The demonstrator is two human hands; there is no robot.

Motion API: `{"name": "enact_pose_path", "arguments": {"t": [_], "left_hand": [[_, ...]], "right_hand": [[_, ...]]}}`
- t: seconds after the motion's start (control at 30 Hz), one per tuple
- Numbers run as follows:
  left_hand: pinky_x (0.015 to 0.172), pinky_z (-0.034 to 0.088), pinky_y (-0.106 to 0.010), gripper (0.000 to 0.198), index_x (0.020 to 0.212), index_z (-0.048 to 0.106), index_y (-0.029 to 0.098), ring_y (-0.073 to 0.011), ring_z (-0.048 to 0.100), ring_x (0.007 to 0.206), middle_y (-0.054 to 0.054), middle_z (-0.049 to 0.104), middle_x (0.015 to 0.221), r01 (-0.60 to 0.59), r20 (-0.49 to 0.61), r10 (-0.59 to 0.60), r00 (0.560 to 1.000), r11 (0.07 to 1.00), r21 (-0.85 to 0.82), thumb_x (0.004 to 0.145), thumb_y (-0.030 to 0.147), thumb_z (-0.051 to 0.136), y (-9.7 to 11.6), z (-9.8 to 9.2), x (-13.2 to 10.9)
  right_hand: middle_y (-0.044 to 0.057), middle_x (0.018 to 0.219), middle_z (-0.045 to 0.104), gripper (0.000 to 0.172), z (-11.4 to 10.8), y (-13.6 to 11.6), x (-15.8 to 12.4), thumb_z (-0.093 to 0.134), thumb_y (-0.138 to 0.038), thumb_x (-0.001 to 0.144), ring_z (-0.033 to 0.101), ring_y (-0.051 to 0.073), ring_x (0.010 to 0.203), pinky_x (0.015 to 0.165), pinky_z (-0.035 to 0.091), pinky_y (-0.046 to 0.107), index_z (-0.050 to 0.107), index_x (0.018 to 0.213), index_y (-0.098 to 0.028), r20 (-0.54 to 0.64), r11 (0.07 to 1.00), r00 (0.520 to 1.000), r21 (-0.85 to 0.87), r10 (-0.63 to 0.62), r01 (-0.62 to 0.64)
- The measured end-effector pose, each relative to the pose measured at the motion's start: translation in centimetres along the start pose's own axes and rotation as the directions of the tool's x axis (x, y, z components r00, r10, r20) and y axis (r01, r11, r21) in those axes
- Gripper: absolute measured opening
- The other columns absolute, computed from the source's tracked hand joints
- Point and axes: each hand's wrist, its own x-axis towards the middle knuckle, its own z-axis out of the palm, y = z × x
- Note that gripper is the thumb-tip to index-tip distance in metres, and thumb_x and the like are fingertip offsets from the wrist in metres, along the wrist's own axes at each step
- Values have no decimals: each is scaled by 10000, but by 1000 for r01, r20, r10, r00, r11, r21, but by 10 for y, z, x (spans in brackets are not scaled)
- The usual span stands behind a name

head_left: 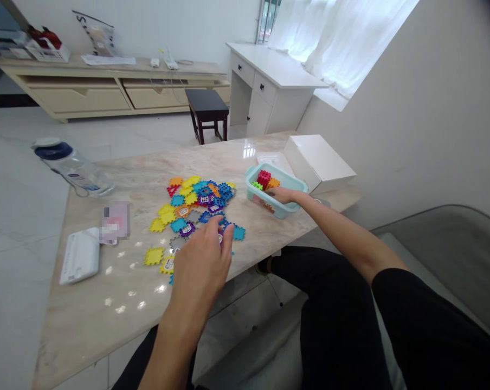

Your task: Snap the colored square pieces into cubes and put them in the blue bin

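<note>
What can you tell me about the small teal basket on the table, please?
The teal basket is a small rectangular tub of pale, slightly see-through plastic with rounded corners. It stands upright near the marble table's far right edge, beside a white box. It holds interlocking plastic pieces, including a red block, a green one and an orange one. The right hand reaches into it over the near rim.

Flat, notched tiles [196, 208] in many colours lie scattered mid-frame. Right of them, a teal bin [276, 199] holds red, green and orange pieces.
</note>
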Motion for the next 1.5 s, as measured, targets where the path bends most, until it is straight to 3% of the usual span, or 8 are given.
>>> {"name": "enact_pose_path", "arguments": {"t": [0.17, 0.33, 0.67, 0.93, 1.03, 1.17, 1.37, 1.5], "left_hand": [[893, 622, -442, 452, 1548, 677, 252, -376, 826, 1150, -91, 861, 1318, 8, 37, -8, 999, 1000, 15, 1200, 468, 486, 3, 0, 1], [876, 614, -451, 459, 1554, 664, 265, -389, 825, 1158, -81, 864, 1320, 10, 45, -12, 999, 1000, 28, 1201, 484, 470, 5, 0, 3], [877, 601, -430, 472, 1546, 673, 263, -380, 825, 1142, -95, 867, 1303, -4, 70, 0, 998, 999, 49, 1192, 496, 464, 5, -3, 4], [894, 588, -378, 392, 1359, 758, 243, -334, 822, 1134, -96, 870, 1217, -67, 27, 66, 997, 997, 25, 1177, 446, 478, 15, 3, 10], [929, 584, -385, 376, 1365, 748, 219, -325, 814, 1158, -126, 856, 1260, -119, -12, 120, 993, 991, 68, 1180, 403, 478, 23, 15, 12], [962, 577, -408, 431, 1385, 734, 170, -340, 811, 1149, -200, 836, 1260, -175, 107, 164, 981, 979, 104, 1187, 453, 475, 41, 35, 5], [966, 588, -390, 384, 1391, 745, 202, -316, 811, 1108, -165, 841, 1219, -140, 153, 118, 981, 980, 139, 1151, 457, 588, 52, 53, -59], [1187, 535, -474, 350, 1370, 761, 197, -317, 735, 1314, -146, 809, 1362, -42, -121, 50, 991, 997, 68, 1171, 321, 501, 26, 64, -145]], "right_hand": [[93, 1569, 751, 655, 0, 6, 5, 840, -306, 911, 735, 341, 1389, 1172, 575, 380, 723, 1553, -244, 82, 998, 996, 50, -26, 22], [105, 1430, 822, 382, 1, 10, 8, 760, -314, 1002, 775, 339, 1278, 1140, 582, 385, 820, 1368, -220, 56, 998, 998, 64, -27, 24], [86, 1452, 817, 375, 0, 14, 4, 720, -295, 1010, 755, 326, 1323, 1182, 575, 391, 839, 1361, -236, 15, 970, 998, 236, -68, 63], [125, 1473, 794, 396, -48, -18, -125, 585, -355, 1136, 749, 322, 1337, 1165, 595, 436, 799, 1428, -194, -180, 939, 984, 339, -5, 66], [133, 1509, 776, 440, -20, -41, -200, 541, -367, 1147, 739, 331, 1370, 1202, 568, 465, 760, 1501, -223, -346, 952, 935, 305, 73, 38], [98, 1431, 822, 406, 61, -74, -261, 588, -420, 1106, 762, 336, 1351, 1177, 584, 462, 813, 1422, -297, -258, 915, 965, 400, 53, 57], [166, 1108, 878, 380, 113, -113, -274, 531, -463, 1140, 851, 366, 1035, 937, 601, 444, 862, 1197, -284, -308, 990, 944, 106, 118, -90], [142, 1148, 882, 385, 110, -101, -269, 518, -470, 1140, 853, 345, 1067, 903, 598, 412, 846, 1232, -291, -320, 989, 944, 147, 77, -31]]}}
